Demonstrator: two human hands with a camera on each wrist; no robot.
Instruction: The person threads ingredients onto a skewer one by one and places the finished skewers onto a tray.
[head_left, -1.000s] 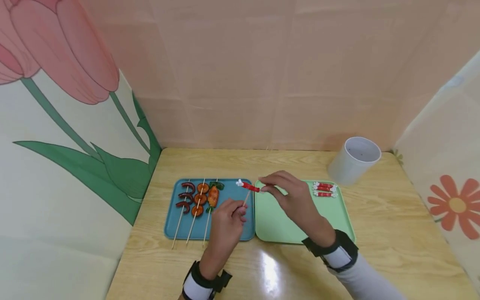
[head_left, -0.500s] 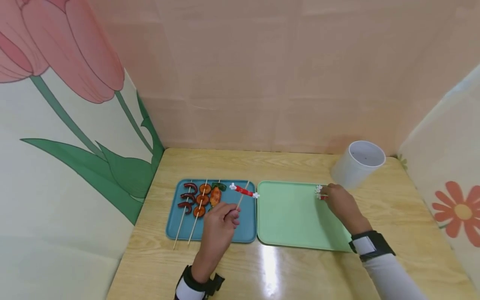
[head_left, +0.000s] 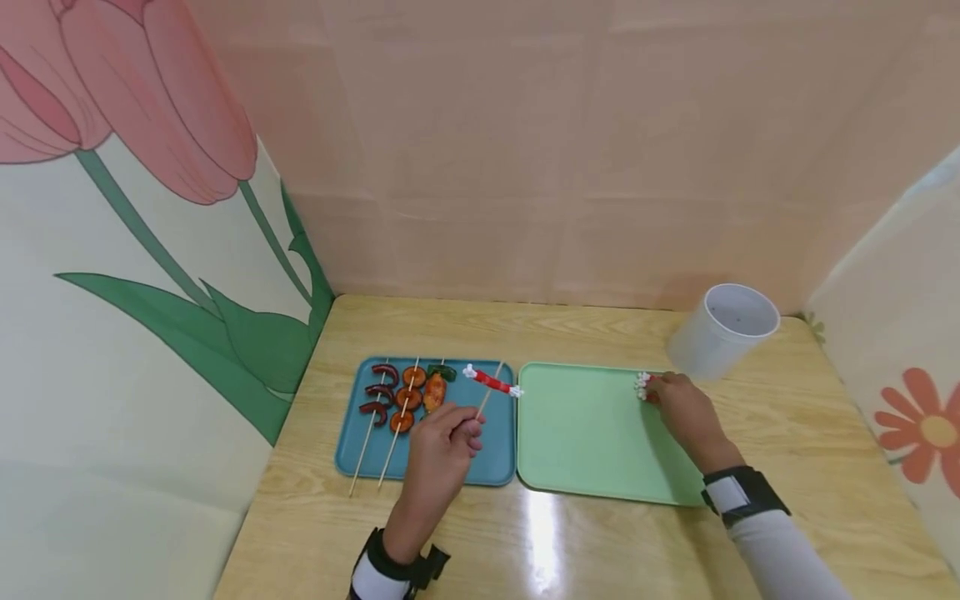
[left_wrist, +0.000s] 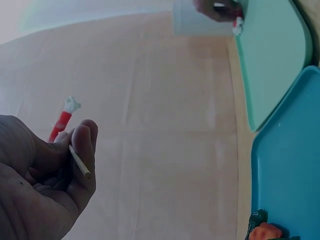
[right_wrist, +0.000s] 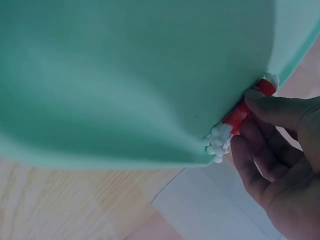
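A wooden desk (head_left: pixel 585 550) is enclosed by panels painted with flowers, and two trays are laid side by side on it: a green tray (head_left: pixel 592 433) on the right and a blue tray (head_left: pixel 495 467) on the left, their edges touching. A white cup (head_left: pixel 722 330) is tipped near the far right corner of the green tray. On the blue tray three loaded skewers (head_left: pixel 401 400) are lined up at its left part, carrying dark red, orange and green pieces. The left hand (head_left: pixel 442 446) is raised over the blue tray, its fingers (left_wrist: pixel 85 145) curled and pinched on a bare wooden skewer (head_left: pixel 489 398), on whose far end one red-and-white piece (head_left: pixel 492 382) is threaded crosswise, above the seam between the trays. The right hand (head_left: pixel 678 408) is laid at the far right corner of the green tray, its fingers (right_wrist: pixel 260 155) closed round the red-and-white pieces (right_wrist: pixel 235 122) heaped there.
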